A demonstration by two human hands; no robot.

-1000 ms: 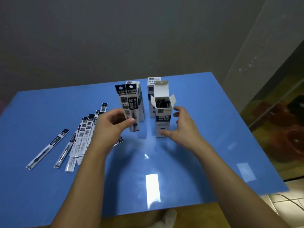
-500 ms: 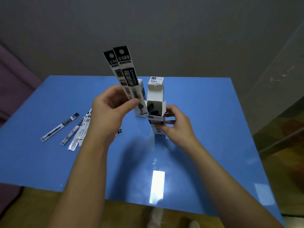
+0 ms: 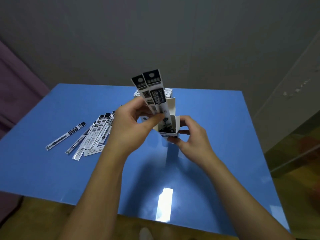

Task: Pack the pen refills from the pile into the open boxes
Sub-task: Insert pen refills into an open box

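left hand pinches two pen refills, low ends in the open box | right hand fingers curl round the box; pile lies at 9 o'clock on blue table

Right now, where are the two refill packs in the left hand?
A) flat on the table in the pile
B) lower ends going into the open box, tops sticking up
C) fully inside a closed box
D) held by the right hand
B: the left hand pinches the two refill packs with their lower ends at the mouth of the open box, which the right hand holds; the pile lies apart on the table.
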